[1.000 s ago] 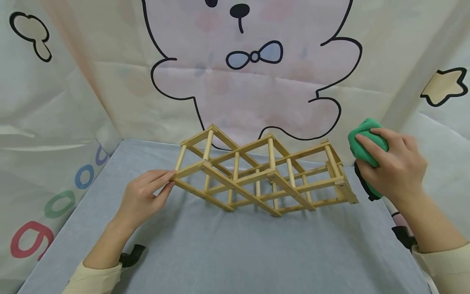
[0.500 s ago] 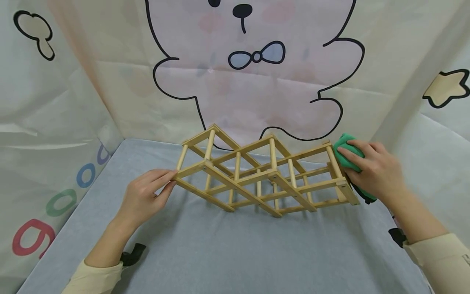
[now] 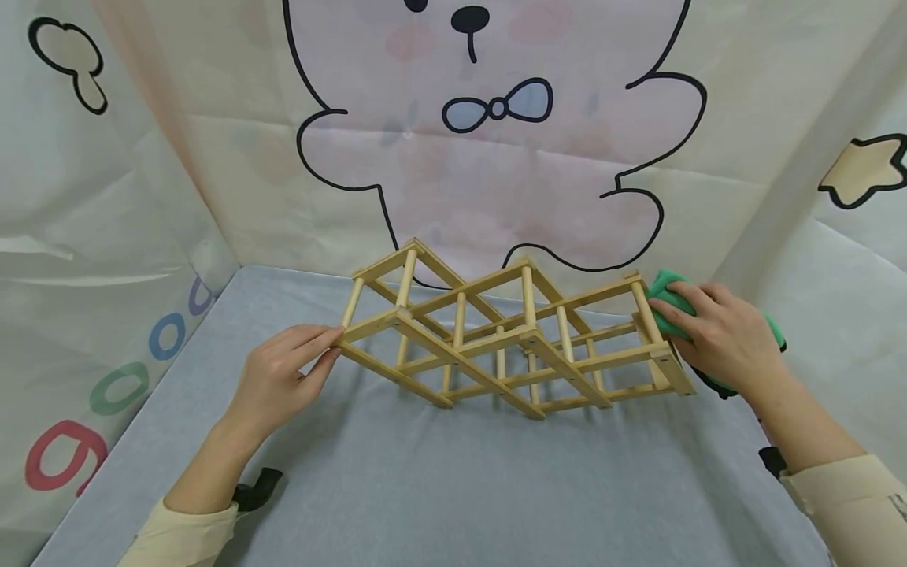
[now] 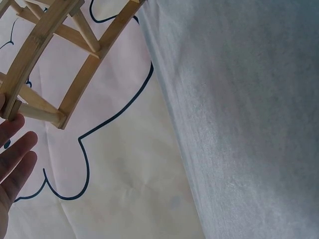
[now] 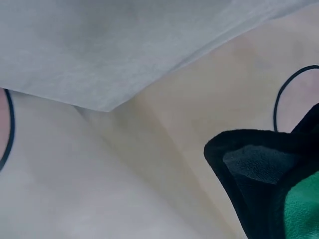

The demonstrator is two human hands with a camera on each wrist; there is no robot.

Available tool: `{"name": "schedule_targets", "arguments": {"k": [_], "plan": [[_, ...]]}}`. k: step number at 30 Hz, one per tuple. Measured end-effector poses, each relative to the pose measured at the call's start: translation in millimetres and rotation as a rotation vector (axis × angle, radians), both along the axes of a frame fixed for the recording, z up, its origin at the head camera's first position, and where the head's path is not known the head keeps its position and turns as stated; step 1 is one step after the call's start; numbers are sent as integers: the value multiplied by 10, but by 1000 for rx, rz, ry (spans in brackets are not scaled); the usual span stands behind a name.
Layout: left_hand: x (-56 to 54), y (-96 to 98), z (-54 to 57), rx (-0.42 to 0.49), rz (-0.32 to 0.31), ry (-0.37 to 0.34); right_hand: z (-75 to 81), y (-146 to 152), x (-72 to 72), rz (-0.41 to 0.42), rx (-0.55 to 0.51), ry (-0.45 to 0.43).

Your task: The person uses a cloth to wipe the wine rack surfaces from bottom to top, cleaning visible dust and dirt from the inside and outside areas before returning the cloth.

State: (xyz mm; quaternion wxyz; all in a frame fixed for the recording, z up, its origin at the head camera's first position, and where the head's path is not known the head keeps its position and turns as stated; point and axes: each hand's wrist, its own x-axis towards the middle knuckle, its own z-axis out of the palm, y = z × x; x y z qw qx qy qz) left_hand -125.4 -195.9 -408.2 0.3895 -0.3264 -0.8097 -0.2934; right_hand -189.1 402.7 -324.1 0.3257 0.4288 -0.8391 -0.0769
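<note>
Wooden lattice rack sits mid-scene over the blue-grey table, slats crossed and spread sideways; whether every lower corner bears on the cloth cover, cannot tell. Clock directions taken from its centre, head view.

9 o'clock: left hand, thumb and fingers pinching the end corner. 3 o'clock: right hand, fingers curled round a black-edged green cloth, bunched close against the end post; actual contact uncertain, fingers hide it. Printed backdrop at 12.

Judgement on method: hold the 9 o'clock pinch steady so the hinged-looking joints don't fold; wrap cloth round the post and stroke along its length, pressing lightly rather than pushing toward 9.

Change: versus one second ago, cloth has come from well apart to the rack's end; versus half a second ago, it sits slightly lower. Rack and left hand practically unmoved.
</note>
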Motion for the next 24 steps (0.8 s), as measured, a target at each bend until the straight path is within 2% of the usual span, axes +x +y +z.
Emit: {"name": "schedule_targets", "arguments": {"k": [10,24], "plan": [[-8,2,-1,0,-3,3,-54,121,11,-7,32,-31],[-18,6,-9,3,-4,13,100,-65,-50,19,-21,13]]}}
